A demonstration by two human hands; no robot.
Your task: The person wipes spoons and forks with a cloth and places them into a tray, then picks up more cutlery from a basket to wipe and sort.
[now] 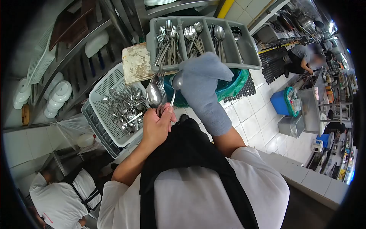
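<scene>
My left hand (159,121) is closed around the handles of several spoons (153,94) and forks (162,88), which point up and away from me. One spoon (177,81) leans apart from that bunch, its bowl against a grey cloth (214,116). The cloth wraps my right hand (198,82) and part of the forearm, so the fingers are hidden. Just beyond both hands lies a grey cutlery tray (207,68), its compartments holding forks, spoons and a ladle-like piece. To the left, a white perforated basket (100,88) contains a jumble of loose cutlery.
A worn board (134,63) lies under the tray's left side. Below the tray is a green plastic bag (232,89). White crockery (57,97) sits on the left rack. One person (66,194) is at lower left, another (305,57) at far right, near a blue bin (280,102).
</scene>
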